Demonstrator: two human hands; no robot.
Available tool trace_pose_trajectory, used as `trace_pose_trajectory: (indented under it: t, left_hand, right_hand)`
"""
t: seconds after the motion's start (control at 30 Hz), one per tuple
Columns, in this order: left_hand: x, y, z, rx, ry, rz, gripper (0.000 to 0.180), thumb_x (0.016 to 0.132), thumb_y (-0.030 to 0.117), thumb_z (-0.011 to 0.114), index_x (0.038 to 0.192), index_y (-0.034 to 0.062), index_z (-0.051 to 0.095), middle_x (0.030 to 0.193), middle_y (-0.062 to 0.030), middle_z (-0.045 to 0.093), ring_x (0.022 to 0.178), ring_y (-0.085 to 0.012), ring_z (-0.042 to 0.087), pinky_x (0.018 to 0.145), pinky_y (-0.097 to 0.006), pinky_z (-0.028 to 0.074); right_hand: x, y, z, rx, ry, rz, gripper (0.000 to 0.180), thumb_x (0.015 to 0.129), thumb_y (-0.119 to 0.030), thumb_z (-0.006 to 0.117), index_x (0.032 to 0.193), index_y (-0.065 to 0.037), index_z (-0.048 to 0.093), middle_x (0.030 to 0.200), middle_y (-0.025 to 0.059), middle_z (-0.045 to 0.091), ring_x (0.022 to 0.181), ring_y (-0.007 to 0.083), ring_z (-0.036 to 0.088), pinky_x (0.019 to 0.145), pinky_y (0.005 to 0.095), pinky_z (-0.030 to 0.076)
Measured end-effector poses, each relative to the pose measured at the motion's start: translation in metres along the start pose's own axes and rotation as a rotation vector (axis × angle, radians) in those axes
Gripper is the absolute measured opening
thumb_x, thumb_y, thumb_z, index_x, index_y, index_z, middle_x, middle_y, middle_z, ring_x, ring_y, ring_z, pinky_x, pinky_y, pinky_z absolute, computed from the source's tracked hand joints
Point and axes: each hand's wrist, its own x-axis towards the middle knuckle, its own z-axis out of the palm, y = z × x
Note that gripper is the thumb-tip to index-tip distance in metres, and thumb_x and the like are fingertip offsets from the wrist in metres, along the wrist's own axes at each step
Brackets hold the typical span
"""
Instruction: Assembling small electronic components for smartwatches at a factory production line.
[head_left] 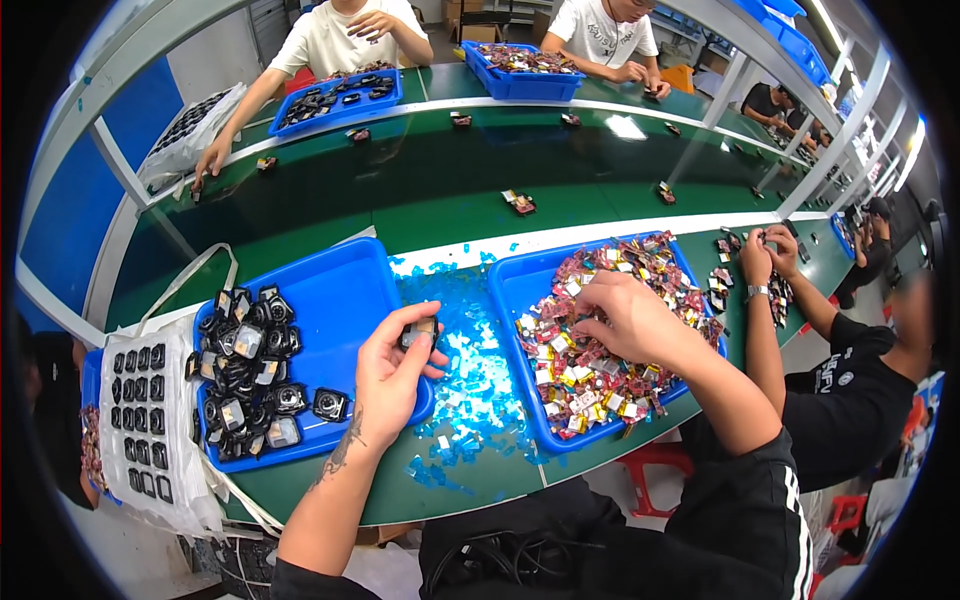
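My left hand holds a small dark square part between thumb and fingers, over the right rim of a blue tray that carries several black square housings. My right hand reaches down into a second blue tray heaped with small red, yellow and silver pieces; its fingers are curled among the pieces, and what they grip is hidden. Between the two trays lies a scatter of light-blue film scraps.
A white sheet with rows of black parts lies at the left. A green belt runs across the middle with single parts on it. People sit opposite with blue trays. A person in black works at my right.
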Motion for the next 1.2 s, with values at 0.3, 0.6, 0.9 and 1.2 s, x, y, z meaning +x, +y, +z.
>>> trace_pose_trajectory:
  t: [0.3,0.6,0.9,1.2]
  left_hand:
    - [-0.009,0.011,0.013,0.278,-0.161,0.166,0.021,0.082,0.007,0.071,0.103,0.0088,0.072,0.098,-0.0045,0.055,0.083,-0.01,0.057,0.067,-0.023,0.048]
    - [-0.022,0.015,0.016,0.189,-0.281,0.18,0.019,0.077,0.012,0.079,0.092,0.0013,0.073,0.091,-0.0041,0.057,0.065,-0.0046,0.046,0.058,-0.022,0.039]
    - [-0.025,0.015,0.02,0.201,-0.243,0.16,0.013,0.078,0.007,0.076,0.089,0.0013,0.073,0.091,-0.0044,0.056,0.065,-0.0046,0.049,0.057,-0.021,0.04]
    - [-0.025,0.012,0.026,0.118,-0.122,0.098,0.013,0.08,0.006,0.075,0.092,0.0,0.073,0.093,-0.0044,0.056,0.071,-0.0054,0.055,0.059,-0.02,0.046]
  right_hand:
    - [-0.006,-0.069,-0.031,0.436,-0.055,-0.119,0.019,0.076,-0.004,0.073,0.095,-0.003,0.071,0.083,0.0117,0.065,0.079,0.0284,0.063,0.069,0.0384,0.051]
    - [0.01,-0.098,-0.013,0.778,-0.096,-0.089,0.022,0.076,0.004,0.072,0.096,-0.001,0.068,0.086,0.0048,0.064,0.081,0.0132,0.062,0.072,0.0274,0.051]
    - [0.005,-0.097,0.002,0.912,-0.033,0.034,0.01,0.084,0.002,0.068,0.091,0.001,0.06,0.087,0.0042,0.061,0.082,0.0093,0.062,0.074,0.0249,0.052]
    - [0.01,-0.11,0.021,0.236,0.401,-0.16,0.015,0.078,-0.002,0.07,0.085,-0.003,0.057,0.076,0.0096,0.058,0.064,0.028,0.061,0.054,0.0361,0.048]
